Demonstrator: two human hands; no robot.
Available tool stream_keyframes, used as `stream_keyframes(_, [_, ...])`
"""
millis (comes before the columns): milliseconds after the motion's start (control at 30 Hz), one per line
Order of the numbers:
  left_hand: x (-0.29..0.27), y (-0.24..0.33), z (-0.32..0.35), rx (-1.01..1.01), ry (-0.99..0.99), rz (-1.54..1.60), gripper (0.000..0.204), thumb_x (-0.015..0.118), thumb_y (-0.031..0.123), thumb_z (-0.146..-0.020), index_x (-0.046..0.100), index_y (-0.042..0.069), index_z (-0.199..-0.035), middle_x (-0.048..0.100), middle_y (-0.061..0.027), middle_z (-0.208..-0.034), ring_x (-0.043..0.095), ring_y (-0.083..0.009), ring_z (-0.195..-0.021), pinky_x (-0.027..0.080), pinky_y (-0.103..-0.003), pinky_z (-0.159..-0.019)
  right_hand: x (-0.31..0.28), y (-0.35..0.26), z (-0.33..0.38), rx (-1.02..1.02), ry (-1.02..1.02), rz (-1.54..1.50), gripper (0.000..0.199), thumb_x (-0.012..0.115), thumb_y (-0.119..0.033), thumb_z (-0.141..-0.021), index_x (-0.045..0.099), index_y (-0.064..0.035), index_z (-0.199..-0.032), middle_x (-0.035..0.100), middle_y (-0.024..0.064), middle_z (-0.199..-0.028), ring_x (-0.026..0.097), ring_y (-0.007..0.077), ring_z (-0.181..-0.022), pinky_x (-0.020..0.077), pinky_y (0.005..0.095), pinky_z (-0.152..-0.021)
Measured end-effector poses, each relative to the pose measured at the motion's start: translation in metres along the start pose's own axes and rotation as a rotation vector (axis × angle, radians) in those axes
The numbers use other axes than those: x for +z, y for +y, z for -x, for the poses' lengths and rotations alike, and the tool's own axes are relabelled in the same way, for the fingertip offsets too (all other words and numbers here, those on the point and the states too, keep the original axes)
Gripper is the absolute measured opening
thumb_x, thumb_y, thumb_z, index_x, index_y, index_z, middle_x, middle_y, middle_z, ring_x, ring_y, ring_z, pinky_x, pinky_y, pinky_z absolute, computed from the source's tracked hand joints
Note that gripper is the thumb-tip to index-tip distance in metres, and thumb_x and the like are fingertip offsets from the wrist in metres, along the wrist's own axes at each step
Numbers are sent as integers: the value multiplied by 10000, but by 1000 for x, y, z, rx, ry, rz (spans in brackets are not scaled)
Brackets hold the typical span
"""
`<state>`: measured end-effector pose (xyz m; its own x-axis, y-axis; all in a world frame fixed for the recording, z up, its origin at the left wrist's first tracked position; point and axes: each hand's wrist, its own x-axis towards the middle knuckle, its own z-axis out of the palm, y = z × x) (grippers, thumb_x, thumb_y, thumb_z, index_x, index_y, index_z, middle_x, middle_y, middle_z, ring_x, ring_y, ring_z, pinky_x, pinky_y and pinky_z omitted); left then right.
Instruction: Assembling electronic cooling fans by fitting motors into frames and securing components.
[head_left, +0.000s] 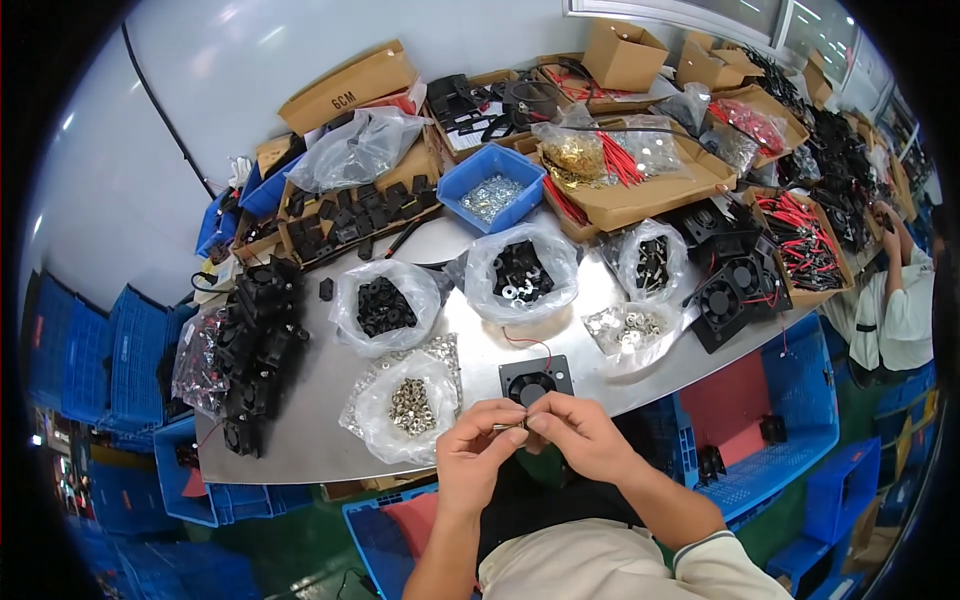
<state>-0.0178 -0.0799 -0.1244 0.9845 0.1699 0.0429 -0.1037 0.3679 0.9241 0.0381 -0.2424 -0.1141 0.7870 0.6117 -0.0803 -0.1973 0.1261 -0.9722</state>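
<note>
Both hands meet right at the near edge of the metal table (320, 440). My left hand (478, 452) and right hand (580, 435) are pinched narrow on a tiny part (512, 427) between the fingertips; looks like a small screw lying left-to-right, too small to tell for sure. The small black fan (537, 380) sits just beyond the fingers, flat, touching-close to the right hand, red wire trailing back. Bag of nuts (408, 405) lies left of it, bag of washers (625, 330) to the right. Nothing blocks the fan.
</note>
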Motion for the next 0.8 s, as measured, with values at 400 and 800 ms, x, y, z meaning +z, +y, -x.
stream_keyframes(400, [0,4,3,-30,-9,326,188,718,72,-856,644,5,-1016,586,-117,-1033,597,-202,-917,539,-324,-761,21,24,16,-527,223,-9,219,658,-24,-880,610,36,-1085,604,125,-1073,595,216,-970,458,334,-904])
stream_keyframes(800, [-11,7,9,-14,-62,439,174,668,12,-873,644,-24,-1041,597,-116,-1058,610,-216,-993,526,-425,-955,4,-6,8,-428,55,233,176,672,-100,-867,646,14,-998,654,117,-940,632,246,-920,488,372,-871])
